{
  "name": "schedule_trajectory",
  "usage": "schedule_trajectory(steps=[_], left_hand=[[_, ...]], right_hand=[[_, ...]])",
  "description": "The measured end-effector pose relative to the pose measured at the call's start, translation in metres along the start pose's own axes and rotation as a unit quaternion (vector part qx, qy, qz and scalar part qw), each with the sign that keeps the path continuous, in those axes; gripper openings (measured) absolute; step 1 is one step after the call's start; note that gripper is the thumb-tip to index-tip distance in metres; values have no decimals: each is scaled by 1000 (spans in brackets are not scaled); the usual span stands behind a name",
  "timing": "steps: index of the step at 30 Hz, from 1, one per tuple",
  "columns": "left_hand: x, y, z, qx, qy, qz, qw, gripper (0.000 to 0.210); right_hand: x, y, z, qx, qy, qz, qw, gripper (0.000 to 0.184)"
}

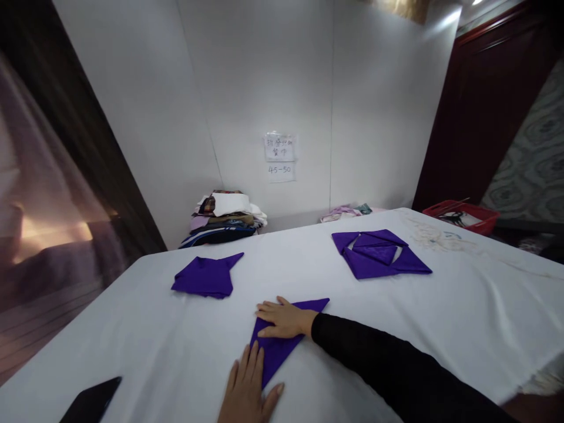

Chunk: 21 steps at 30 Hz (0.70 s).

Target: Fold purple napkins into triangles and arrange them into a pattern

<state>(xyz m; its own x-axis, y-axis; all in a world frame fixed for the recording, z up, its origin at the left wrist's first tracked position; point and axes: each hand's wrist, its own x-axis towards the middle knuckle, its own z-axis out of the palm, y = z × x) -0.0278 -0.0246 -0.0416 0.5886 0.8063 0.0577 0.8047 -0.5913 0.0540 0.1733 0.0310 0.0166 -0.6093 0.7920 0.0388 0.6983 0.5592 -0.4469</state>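
Note:
A purple cloth napkin (278, 352), folded into a triangle, lies on the white-covered table (176, 346) in front of me. My right hand (282, 318) rests flat across its upper part, fingers spread and pointing left. At the napkin's lower left edge lies my left hand (247, 382), fingers stretched out and touching the cloth. Farther off to the left is a second folded purple napkin (205, 277) with one pointed corner sticking out. A third purple napkin (374, 270), folded with overlapping flaps and small gaps, sits at the back right.
A black phone-like slab (91, 402) lies at the near left. Behind the table rises a pile of folded clothes (229, 220), with more cloth (341, 212) farther right. A red basket (484, 222) stands beyond the right edge. A paper sign (280, 147) hangs on the wall.

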Motion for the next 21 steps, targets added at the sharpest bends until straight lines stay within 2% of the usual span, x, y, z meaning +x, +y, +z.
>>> schedule_trajectory(steps=[5,9,12,15,18,21], left_hand=[[3,-5,8,9,25,7,1000,70],[2,-4,3,-2,22,9,1000,69],[2,-1,-10,-12,-7,-3,1000,64],[2,1,-25,-27,-45,-17,998,57],[3,3,-37,-34,-78,-19,996,62],[3,1,-38,-21,-58,-9,998,72]], right_hand=[[5,3,-3,-4,9,13,1000,71],[-1,-5,-14,31,-5,37,999,70],[-20,-18,-15,35,10,15,999,72],[-49,-28,-6,33,7,-25,999,71],[-78,-26,5,20,15,-34,999,71],[-94,-16,9,3,32,-22,999,71]])
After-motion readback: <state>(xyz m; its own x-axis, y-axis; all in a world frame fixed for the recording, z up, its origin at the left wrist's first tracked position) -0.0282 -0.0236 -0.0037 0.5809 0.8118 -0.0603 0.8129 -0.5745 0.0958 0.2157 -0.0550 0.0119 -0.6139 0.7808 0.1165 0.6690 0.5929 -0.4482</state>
